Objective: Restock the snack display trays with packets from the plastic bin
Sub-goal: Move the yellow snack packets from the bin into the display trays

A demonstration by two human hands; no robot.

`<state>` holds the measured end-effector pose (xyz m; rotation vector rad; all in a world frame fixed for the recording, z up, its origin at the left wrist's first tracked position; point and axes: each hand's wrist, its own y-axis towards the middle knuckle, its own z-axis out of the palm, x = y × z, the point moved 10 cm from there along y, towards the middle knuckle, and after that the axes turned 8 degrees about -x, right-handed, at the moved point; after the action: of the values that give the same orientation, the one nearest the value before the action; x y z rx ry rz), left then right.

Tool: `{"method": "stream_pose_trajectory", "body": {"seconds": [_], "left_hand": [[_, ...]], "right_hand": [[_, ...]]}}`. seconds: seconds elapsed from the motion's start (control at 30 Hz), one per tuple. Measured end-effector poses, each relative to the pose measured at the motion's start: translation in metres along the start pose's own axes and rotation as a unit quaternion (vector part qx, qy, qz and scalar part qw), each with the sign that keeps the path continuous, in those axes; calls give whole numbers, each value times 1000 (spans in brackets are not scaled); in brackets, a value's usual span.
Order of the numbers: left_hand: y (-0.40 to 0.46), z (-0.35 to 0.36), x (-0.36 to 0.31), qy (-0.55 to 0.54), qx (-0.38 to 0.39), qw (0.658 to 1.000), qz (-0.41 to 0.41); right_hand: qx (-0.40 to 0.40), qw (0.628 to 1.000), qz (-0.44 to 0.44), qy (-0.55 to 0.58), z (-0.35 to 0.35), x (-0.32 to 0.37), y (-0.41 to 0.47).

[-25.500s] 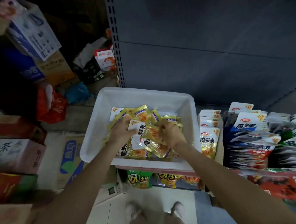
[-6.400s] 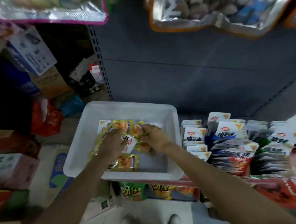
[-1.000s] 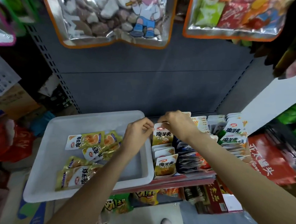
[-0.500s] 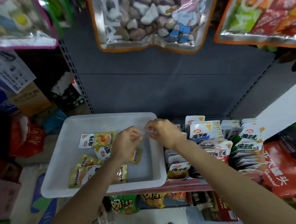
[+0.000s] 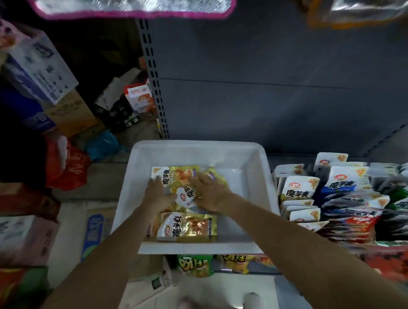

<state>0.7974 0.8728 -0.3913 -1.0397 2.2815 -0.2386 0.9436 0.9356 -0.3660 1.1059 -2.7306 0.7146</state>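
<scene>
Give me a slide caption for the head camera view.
Both hands, left and right, gather yellow snack packets in the white plastic bin.

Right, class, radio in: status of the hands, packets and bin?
Both hands in bin: left hand flat on packets, right hand gripping one. Another packet loose near front. Nothing blocking trays.

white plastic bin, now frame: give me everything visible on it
The white plastic bin is a shallow rectangular tub with rounded corners and a rolled rim, smooth and slightly glossy inside. It sits level on the shelf edge, left of the display trays, its front rim overhanging lower stock. Most of its floor is bare; a few yellow-and-white snack packets lie flat toward its left. The left hand and right hand are inside it on the packets.
</scene>
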Motion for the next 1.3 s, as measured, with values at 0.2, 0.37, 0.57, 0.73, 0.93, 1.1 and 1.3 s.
{"method": "stream_pose_trajectory", "body": {"seconds": [0.2,0.37,0.57,0.73,0.93,1.1,1.3], "left_hand": [[2,-13,-6,18,-73,991,-110],[6,-20,-8,-47,-98,987,-120],[-31,-59,-48,-141,-195,970,14],[-82,-97,-95,-127,-236,944,195],[-125,-108,-182,-166,-233,901,325],[-147,-91,-244,-210,-201,891,349],[-158,-53,-291,-193,-146,893,379]], "right_hand": [[0,999,21,-28,13,-13,-8],[-10,999,42,0,15,-26,-17],[-71,971,93,210,-5,-35,-15],[-234,924,49,299,-84,-38,-47],[-313,913,-4,260,-158,-57,-91],[-354,907,20,229,-191,-112,-129],[-344,917,51,195,-205,-152,-160]]}}
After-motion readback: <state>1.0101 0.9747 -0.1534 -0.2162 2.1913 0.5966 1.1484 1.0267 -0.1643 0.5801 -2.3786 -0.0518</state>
